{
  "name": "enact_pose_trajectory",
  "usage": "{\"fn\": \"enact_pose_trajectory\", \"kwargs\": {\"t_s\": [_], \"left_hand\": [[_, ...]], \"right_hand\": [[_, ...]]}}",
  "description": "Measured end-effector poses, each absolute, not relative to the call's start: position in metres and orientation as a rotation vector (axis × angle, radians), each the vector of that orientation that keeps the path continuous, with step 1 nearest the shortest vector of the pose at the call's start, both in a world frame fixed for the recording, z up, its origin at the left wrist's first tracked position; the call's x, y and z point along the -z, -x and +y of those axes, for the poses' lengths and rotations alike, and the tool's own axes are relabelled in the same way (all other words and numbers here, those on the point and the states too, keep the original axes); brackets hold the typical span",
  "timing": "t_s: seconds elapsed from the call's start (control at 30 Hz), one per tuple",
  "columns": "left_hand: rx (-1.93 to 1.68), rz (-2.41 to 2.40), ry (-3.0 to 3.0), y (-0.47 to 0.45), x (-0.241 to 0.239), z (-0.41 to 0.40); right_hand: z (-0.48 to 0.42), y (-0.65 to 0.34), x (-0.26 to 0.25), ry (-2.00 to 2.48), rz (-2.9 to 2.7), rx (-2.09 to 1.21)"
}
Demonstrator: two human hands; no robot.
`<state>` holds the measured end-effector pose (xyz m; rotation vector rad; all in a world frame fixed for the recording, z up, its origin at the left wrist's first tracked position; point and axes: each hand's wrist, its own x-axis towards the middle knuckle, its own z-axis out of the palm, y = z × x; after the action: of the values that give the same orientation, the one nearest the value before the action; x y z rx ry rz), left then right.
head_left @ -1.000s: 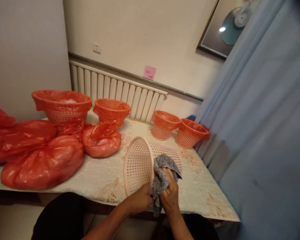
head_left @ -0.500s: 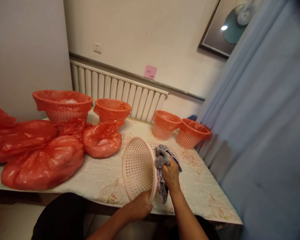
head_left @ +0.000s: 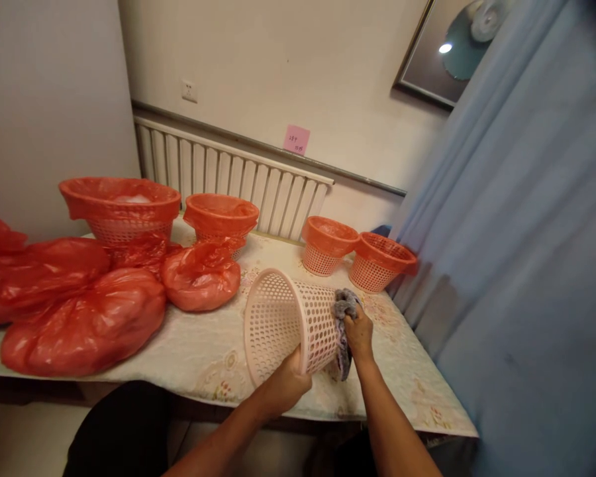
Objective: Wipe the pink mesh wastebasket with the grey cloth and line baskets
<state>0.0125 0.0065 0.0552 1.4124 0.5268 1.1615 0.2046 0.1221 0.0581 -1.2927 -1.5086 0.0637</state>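
Note:
A pale pink perforated plastic wastebasket (head_left: 319,318) lies tipped on its side above the table, its wide mouth facing left. My left hand (head_left: 289,384) grips the near part of its rim, with the fingers partly hidden inside the mouth. A bunched grey and purple cloth (head_left: 345,306) is in my right hand (head_left: 359,333), which is closed around it. The cloth touches the outer wall near the basket's base end, at the right.
Several baskets lined with red bags stand along the back, such as a large one (head_left: 122,205) and a small one (head_left: 328,245). Filled red plastic bags (head_left: 87,324) crowd the left. A blue curtain (head_left: 516,232) hangs beside the table's right edge.
My right hand and the cloth have slid right along the basket's outer wall, from near the rim toward the base. My left hand still holds the rim, and more of the basket's side shows.

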Motion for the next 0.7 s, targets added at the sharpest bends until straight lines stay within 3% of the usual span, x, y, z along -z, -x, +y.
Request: {"fn": "enact_pose_trajectory", "kwargs": {"t_s": [0.33,0.53,0.7], "left_hand": [[-0.968,0.528,-1.473,0.005,-0.056,0.004],[-0.924,0.685,-1.63,0.006,-0.04,-0.005],[-0.849,0.726,-1.628,0.008,-0.034,-0.022]], "right_hand": [[0.043,-0.164,-0.014,1.226,-1.464,-0.047],[0.018,-0.126,-0.06,0.906,-1.768,-0.14],[0.049,-0.129,-0.094,1.004,-1.719,-0.183]]}}
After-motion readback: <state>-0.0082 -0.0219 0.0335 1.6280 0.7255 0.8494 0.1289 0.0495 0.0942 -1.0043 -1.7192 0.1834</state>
